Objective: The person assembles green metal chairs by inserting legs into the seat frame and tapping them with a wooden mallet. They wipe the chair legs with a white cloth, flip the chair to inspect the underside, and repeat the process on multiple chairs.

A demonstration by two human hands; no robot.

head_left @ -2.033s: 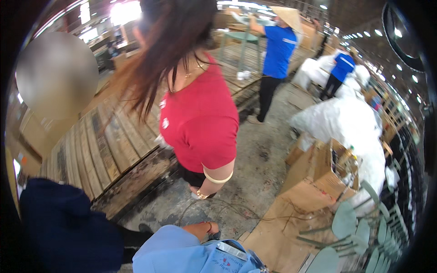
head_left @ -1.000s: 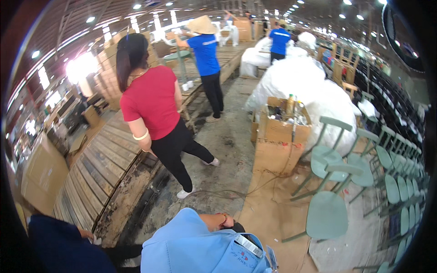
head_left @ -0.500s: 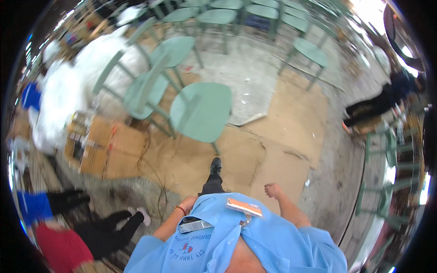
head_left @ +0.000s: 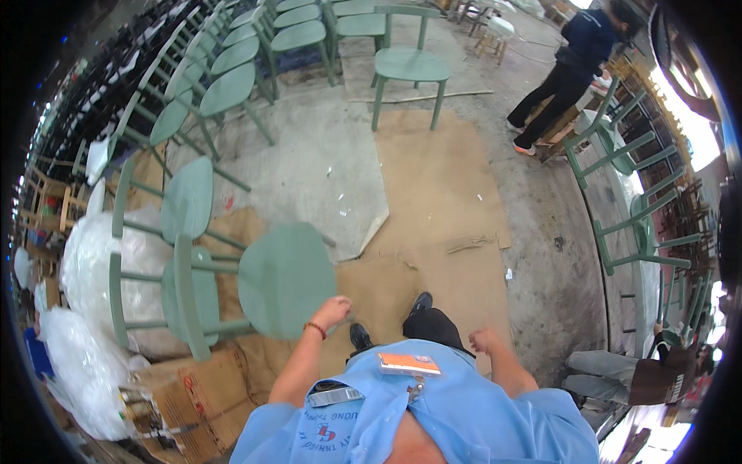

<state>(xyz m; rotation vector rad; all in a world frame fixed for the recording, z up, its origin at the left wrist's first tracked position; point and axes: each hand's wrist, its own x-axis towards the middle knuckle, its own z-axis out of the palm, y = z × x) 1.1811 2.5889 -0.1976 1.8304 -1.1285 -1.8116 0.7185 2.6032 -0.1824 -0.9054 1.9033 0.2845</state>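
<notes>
The chair (head_left: pixel 286 280) is sage-green, the shirt (head_left: pixel 479 410) light blue.

Matt surfaces beside glossy ones

The nearest green chair (head_left: pixel 287 280) looks smooth and matt. Dull brown cardboard (head_left: pixel 444 174) lies creased over rough concrete (head_left: pixel 545 224). Wrinkled plastic bags (head_left: pixel 89 371) shine; the blue shirt (head_left: pixel 479 417) is matt cloth.

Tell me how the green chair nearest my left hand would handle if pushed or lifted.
The chair should stay stiff, judging by its solid-looking build. Its open back suggests it may be fairly light for its size. Pushed sideways, it might catch, as the brown floor covering looks creased.
</notes>
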